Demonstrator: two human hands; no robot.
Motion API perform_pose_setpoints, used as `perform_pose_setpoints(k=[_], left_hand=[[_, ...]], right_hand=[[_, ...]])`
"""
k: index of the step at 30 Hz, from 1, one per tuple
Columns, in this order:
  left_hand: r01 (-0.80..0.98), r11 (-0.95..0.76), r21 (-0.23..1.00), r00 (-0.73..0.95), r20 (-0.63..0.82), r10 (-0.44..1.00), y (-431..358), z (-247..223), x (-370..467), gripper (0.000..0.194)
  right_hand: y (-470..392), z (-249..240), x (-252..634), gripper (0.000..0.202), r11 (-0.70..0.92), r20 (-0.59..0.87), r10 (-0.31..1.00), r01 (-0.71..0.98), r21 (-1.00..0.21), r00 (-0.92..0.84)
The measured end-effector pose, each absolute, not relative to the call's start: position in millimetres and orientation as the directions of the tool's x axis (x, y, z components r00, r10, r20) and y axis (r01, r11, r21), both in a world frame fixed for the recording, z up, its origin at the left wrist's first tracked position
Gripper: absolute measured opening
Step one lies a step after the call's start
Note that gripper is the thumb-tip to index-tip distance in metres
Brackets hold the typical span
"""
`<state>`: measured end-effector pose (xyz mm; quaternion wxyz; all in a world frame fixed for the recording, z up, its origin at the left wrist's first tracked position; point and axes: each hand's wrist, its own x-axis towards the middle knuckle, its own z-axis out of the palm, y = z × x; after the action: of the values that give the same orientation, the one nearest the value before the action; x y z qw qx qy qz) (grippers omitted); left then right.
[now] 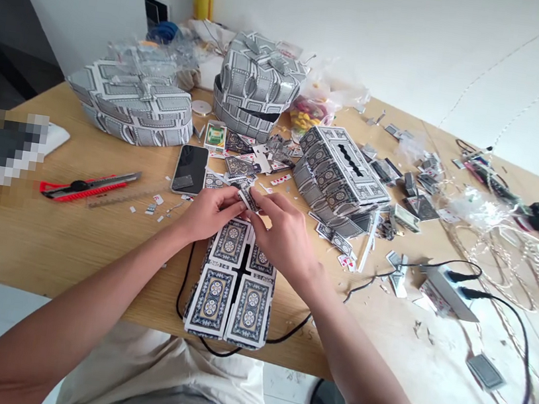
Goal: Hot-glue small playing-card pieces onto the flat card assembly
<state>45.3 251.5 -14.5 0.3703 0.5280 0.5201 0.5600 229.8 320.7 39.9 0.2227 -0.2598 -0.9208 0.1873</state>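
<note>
Your left hand [208,212] and right hand [289,235] meet over the middle of the near side of the table [115,264], each grip pinching the same small folded card piece [248,200] between thumb and fingers. Just below your fingers lies a card-covered panel [248,316], its patterned card backs set around a dark cross-shaped gap, reaching the table's near edge. A black cable [217,353] loops around its near end.

To the left of the panel and farther off, you have a dark-screened phone [189,171], with a red box cutter [88,187] and a clear ruler [124,197] farther left. Beyond them stands an oval card-woven box [132,106]; to its right, another woven box [259,80] has its lid sitting askew. Right of your hands, a tilted box with a wavy slot [339,184] stands among card scraps, and a white power strip [452,291] lies farther right.
</note>
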Motion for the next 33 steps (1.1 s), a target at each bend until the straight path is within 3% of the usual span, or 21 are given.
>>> perform_pose_setpoints(k=[13,22,33], left_hand=[[0.157,-0.185,0.970,-0.179,0.212,0.961,251.8,-17.6,44.9,0.029],[0.496,-0.181,0.849,-0.239,0.334,0.912,248.3,-11.3,41.7,0.023],[0.277,-0.198,0.940,-0.213,0.262,0.941,251.9,-12.0,43.3,0.036]], right_hand=[[320.6,35.7,228.9,0.042,0.821,0.347,0.533,0.372,-0.434,-0.772],[316.7,28.9,226.4,0.043,0.837,0.388,0.509,0.337,-0.430,-0.769],[316.5,33.3,228.2,0.044,0.829,0.352,0.513,0.346,-0.439,-0.783]])
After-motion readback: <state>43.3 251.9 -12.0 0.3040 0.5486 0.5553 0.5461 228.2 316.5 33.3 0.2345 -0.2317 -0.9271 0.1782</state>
